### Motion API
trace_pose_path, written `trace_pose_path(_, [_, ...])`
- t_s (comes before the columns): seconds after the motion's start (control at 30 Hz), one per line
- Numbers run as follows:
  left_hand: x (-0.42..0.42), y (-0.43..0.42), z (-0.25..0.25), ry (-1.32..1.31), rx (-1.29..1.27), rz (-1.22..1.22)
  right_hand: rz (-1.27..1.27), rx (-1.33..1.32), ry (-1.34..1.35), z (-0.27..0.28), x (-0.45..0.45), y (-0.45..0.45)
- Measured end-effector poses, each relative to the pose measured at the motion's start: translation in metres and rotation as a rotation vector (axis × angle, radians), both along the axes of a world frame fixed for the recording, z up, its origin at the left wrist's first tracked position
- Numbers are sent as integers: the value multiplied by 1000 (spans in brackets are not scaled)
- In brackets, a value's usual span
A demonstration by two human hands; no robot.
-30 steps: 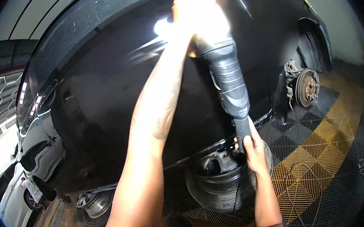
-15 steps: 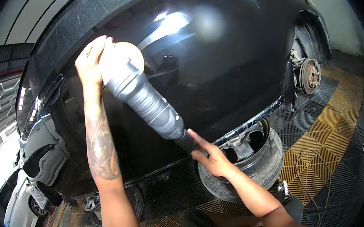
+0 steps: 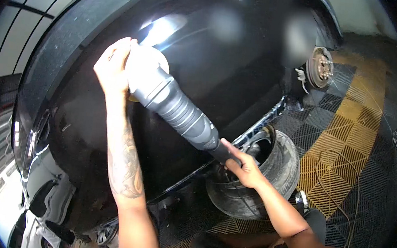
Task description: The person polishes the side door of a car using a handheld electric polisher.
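A car polisher (image 3: 181,108) with a dark ribbed body and a pale head lies slantwise across the glossy black car panel (image 3: 222,69). The edge of its yellowish round pad (image 3: 159,58) shows behind the head, against the panel; the pad's contact face is hidden. My left hand (image 3: 113,67) is closed around the polisher's head, its fingertips over the top. At the lower end, my right hand (image 3: 244,168) grips the dark rear handle, with the index finger stretched along it.
Below the panel a wheel with its tyre (image 3: 282,167) lies on the tiled floor (image 3: 343,136). A bare brake disc (image 3: 320,67) shows at the right. A cable (image 3: 354,204) trails over the yellow tiles. Another vehicle (image 3: 33,232) stands at the lower left.
Both hands and the polisher have shifted right along the panel. The camera view has turned a little, so the brake disc and wheel appear farther left. My grip looks unchanged.
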State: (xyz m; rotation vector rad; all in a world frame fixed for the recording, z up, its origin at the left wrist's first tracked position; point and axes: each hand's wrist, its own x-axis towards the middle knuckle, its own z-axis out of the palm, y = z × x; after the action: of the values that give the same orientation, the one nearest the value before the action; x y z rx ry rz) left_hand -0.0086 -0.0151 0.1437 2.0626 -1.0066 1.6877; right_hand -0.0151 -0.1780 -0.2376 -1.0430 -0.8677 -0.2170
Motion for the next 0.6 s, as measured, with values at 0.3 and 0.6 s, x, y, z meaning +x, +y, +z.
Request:
trace_pose_path(0.3, [134, -193, -27, -145, 266, 55, -166, 296, 203, -41, 73, -104])
trace_pose_path(0.6, [156, -225, -55, -362, 296, 263, -5, 380, 200, -79, 81, -102])
